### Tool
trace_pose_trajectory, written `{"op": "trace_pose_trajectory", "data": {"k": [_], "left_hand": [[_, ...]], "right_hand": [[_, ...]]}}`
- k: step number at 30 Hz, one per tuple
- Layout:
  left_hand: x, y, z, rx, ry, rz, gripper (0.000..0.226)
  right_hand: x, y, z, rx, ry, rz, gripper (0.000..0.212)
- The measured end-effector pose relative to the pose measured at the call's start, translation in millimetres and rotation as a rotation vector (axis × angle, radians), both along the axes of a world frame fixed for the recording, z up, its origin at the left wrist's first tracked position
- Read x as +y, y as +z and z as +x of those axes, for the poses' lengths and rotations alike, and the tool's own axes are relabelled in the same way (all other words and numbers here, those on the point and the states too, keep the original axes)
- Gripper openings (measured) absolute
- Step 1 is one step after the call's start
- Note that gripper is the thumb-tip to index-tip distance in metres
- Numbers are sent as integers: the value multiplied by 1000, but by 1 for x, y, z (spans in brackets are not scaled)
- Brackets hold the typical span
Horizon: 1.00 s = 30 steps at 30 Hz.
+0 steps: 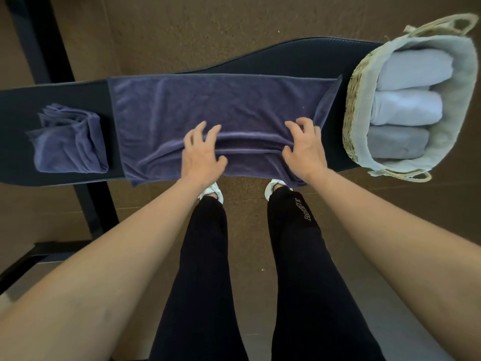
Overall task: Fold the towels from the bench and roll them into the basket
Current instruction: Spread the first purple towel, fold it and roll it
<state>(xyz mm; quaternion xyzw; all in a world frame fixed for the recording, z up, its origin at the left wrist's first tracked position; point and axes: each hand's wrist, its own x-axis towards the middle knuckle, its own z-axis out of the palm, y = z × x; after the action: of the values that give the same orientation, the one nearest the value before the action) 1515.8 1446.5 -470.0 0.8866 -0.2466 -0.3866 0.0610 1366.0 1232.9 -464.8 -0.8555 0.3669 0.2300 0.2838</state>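
Observation:
A purple towel [208, 102] lies spread across the dark padded bench [299, 57]. Its near edge hangs over the bench front, and a raised fold runs between my hands. My left hand [201, 152] rests on that fold with curled fingers gripping the cloth. My right hand [304, 148] grips the same fold further right, near the towel's turned-up right end. A second purple towel [69, 142] lies crumpled on the bench at the left. The woven basket [351, 100] with a pale liner stands on the bench's right end and holds three rolled towels [407, 108], two white and one grey.
The bench's black metal frame [88, 207] runs down the left to the floor. My legs and white shoes stand right in front of the bench. Brown carpet [182, 29] lies behind and under it.

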Motion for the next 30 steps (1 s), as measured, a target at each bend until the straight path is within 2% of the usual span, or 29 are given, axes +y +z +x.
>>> {"op": "trace_pose_trajectory", "data": {"k": [2, 5, 7, 9, 10, 13, 15, 17, 21, 27, 30], "left_hand": [[-22, -8, -3, 33, -79, 39, 82], [-37, -15, -1, 58, -89, 134, 87], [-39, -16, 2, 37, -100, 180, 86], [-38, -13, 5, 11, -120, 220, 84], [-39, -12, 6, -12, -140, 237, 83], [-39, -10, 8, -72, -173, 272, 83], [-39, -11, 11, -78, -159, 274, 85], [-39, -12, 17, -69, -147, 273, 86], [-38, -17, 41, -47, -96, 255, 81], [-41, -24, 104, -40, -31, 253, 75], [-45, -27, 129, -58, 8, 255, 70]], "right_hand": [[-17, -7, 8, 53, 62, -14, 62], [-47, -15, 13, 182, 92, -33, 73], [-63, -16, 14, 260, -30, -71, 74], [-70, -11, 15, 304, -206, -103, 63], [-69, -9, 15, 309, -229, -143, 57], [-61, -3, 15, 185, -11, -275, 50], [-54, -5, 19, 114, 172, -146, 59], [-48, -13, 25, 178, 255, 28, 70], [-52, -28, 44, 212, 308, 86, 82], [-79, -35, 88, 205, 352, 17, 84], [-86, -29, 97, 165, 290, -51, 82]]}}
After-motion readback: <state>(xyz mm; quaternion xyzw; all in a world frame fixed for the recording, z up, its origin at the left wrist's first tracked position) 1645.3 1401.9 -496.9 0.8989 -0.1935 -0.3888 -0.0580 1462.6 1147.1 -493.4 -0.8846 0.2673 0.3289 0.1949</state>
